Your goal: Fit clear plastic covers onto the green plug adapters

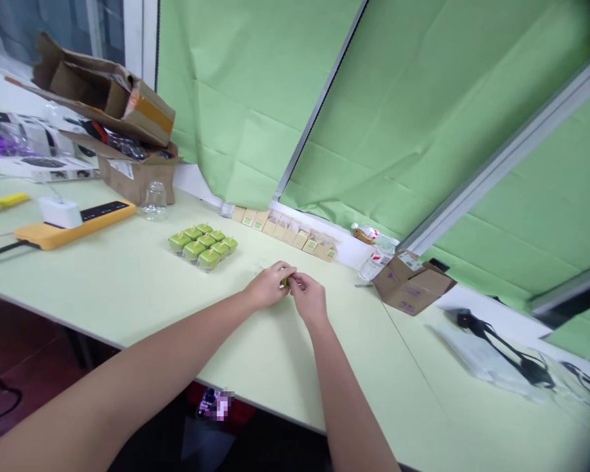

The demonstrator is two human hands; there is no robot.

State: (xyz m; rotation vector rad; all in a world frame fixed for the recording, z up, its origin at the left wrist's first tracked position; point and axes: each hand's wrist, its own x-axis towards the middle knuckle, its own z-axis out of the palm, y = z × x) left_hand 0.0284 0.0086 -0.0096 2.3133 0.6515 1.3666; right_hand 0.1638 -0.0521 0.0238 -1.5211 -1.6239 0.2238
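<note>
Close together over the table, my left hand [268, 286] and my right hand [308, 295] have their fingers closed around a small green piece [285, 282]. Fingers cover most of it, so its exact kind does not show. Just behind my left hand lies something clear and see-through [260, 265], partly hidden. To the left, several green square pieces [206, 240] in clear cups stand in tight rows, each with a small pale tip on top.
A row of small tan boxes [285, 229] lines the back edge. An orange power strip [76, 225], a clear jar [155, 201] and open cardboard boxes [137, 176] occupy the left. Plastic bottles [373, 262], another carton [413, 283] and black cables [506, 351] lie right.
</note>
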